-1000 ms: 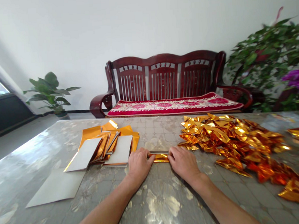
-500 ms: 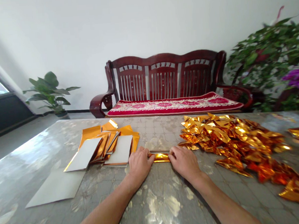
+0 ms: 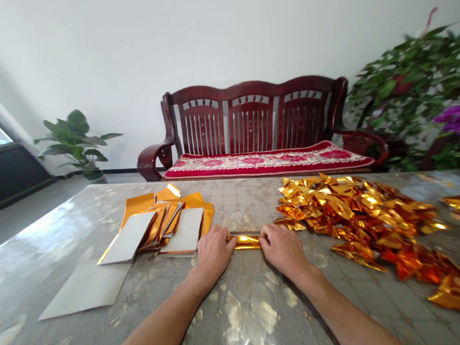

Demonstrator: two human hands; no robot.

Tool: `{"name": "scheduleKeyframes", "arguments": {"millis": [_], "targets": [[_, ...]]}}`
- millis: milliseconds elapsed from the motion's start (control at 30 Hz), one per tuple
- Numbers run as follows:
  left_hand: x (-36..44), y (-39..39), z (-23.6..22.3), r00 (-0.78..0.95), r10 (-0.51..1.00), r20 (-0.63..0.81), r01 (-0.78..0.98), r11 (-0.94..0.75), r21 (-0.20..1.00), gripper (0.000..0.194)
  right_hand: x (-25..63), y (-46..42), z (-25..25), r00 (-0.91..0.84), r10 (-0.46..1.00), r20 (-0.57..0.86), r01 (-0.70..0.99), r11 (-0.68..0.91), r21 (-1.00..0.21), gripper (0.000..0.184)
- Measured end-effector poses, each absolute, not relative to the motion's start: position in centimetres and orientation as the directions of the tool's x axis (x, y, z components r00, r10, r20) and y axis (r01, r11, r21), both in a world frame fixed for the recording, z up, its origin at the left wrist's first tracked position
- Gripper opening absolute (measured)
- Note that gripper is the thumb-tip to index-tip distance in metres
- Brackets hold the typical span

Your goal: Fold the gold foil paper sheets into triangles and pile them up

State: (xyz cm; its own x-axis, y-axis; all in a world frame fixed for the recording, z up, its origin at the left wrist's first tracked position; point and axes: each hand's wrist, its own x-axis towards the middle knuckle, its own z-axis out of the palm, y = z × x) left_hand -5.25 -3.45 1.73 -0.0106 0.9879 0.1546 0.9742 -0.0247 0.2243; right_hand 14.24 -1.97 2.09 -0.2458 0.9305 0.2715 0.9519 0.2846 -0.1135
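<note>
Hands: left hand (image 3: pixel 216 254) and right hand (image 3: pixel 283 250) narrow, pressing gold foil strip (image 3: pixel 247 242) ends onto desk (image 3: pixel 247 302).
Beside: folded foil pile (image 3: pixel 355 216), right; foil sheets (image 3: pixel 166 219), left.

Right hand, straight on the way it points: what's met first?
The gold foil strip lying on the table, right at the fingertips of the right hand; they seem already at its end, though contact is hard to confirm from this view.

I wear the only camera on my head, so it looks from above and behind my hands, facing forward and down. My left grip (image 3: pixel 214 255) and right grip (image 3: pixel 283 250) sit close, low in the middle of the frame, with the surface (image 3: pixel 248 318) spreading below them. Farther off, the bench (image 3: pixel 250 124) and the wall (image 3: pixel 88 61) fill the upper frame.
</note>
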Motion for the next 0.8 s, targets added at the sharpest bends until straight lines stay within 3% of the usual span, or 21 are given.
{"name": "scheduleKeyframes", "arguments": {"millis": [800], "targets": [[-5.29, -3.50, 2.12, -0.060, 0.990, 0.127, 0.972, 0.029, 0.233, 0.027, 14.12, -1.82, 2.18, -0.216, 0.948, 0.235, 0.961, 0.249, -0.120, 0.011]]}}
